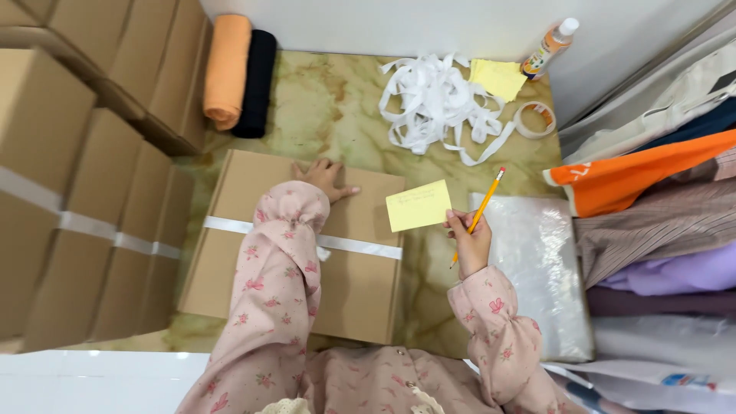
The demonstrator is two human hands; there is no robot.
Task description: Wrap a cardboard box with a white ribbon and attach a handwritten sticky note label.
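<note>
Your left hand [325, 178] lies flat, fingers spread, on the far edge of the taped box [295, 245], your forearm stretched across its lid. Your right hand [469, 244] is raised beside the box with the wrist bent upward, fingers pinched on a pencil [481, 208] that slants up and away, and on the corner of a yellow note [418, 205] held over the box's right edge. A plastic bag [537, 268] lies just right of that hand.

A yellow note [418, 205], tan box [253, 230] with white tape [360, 246], pink floral sleeves [272, 291], green marbled floor [330, 100].
</note>
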